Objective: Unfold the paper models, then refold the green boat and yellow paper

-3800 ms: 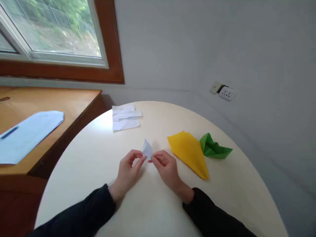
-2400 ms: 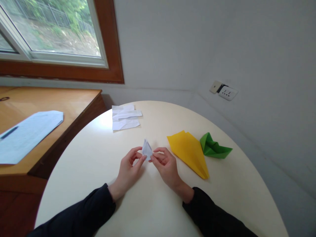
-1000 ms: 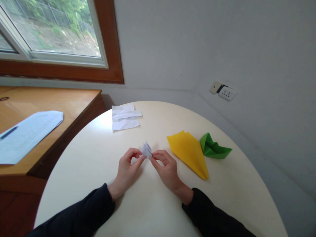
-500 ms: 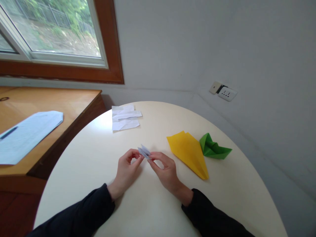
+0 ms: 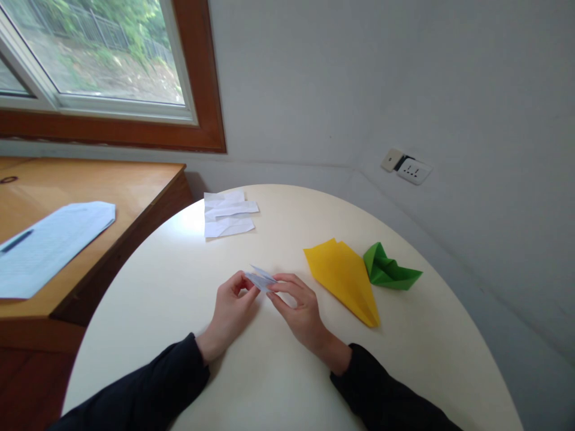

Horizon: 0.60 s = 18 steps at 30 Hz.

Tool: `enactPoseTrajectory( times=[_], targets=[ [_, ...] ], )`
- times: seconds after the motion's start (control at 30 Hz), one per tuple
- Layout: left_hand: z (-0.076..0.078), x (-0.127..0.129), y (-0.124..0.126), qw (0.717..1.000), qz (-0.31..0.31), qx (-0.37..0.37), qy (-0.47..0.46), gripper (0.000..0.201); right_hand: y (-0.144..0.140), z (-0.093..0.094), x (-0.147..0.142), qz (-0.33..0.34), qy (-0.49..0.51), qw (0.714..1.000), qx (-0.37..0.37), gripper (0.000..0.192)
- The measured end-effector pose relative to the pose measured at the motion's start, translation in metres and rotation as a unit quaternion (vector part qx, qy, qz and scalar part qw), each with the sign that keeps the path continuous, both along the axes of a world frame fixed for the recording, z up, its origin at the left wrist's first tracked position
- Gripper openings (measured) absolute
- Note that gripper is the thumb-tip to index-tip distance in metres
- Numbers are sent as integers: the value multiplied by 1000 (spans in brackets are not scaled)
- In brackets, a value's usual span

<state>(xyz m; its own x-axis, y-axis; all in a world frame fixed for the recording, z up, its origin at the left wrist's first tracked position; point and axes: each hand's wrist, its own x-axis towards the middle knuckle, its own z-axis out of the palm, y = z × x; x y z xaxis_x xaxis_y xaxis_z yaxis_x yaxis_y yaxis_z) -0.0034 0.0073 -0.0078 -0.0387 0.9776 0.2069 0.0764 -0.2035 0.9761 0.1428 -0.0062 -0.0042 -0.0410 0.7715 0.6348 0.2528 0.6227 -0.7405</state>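
1. Both sets of fingers meet on the folded white paper (image 5: 261,281), which lies right between them. The left hand (image 5: 230,304) sits at its eight o'clock, thumb and curled forefinger clamped on the left end.
2. The right hand (image 5: 302,311) sits at its four o'clock. Its thumb is below and its first two fingers reach over the right end, apparently closed on the paper with a slight spread between them.
3. The relation that matters: the paper's long axis runs from about ten o'clock to four, its thin point away from the right palm. Neither hand is clearly nearer, since each touches one end. A loose flap stands up along the top. Whether the underside touches the tabletop (image 5: 269,371) cannot be told.
4. At three o'clock from the paper, just past the right hand, lies the yellow paper (image 5: 345,281), its long axis running from eleven o'clock to five.
5. Farther out at three, at the yellow paper's right edge, is the green folded paper (image 5: 390,272); contact is unclear.
6. At eleven o'clock, near the far rim, lie white paper strips (image 5: 229,214).
7. Well apart, between nine and ten o'clock, are printed sheets (image 5: 65,245) with a pen (image 5: 17,240) on them.
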Motion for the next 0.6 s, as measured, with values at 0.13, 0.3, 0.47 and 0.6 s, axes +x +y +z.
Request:
enactPoseTrajectory(
  times=[0.13,0.3,0.47,0.6],
  targets=[
    [-1,0,0,1000,2,2,2,13,1,0,-1,3,-3,1000,1,12],
    [-2,-1,2,1000,0,8,-3,14,2,-2,-1,3,-9,1000,23,14],
    [1,0,0,1000,-7,15,3,12,3,-4,0,-7,-15,1000,15,14],
    [5,1,-1,999,-15,30,7,12,3,-3,0,-12,-20,1000,-3,14]
  ],
)
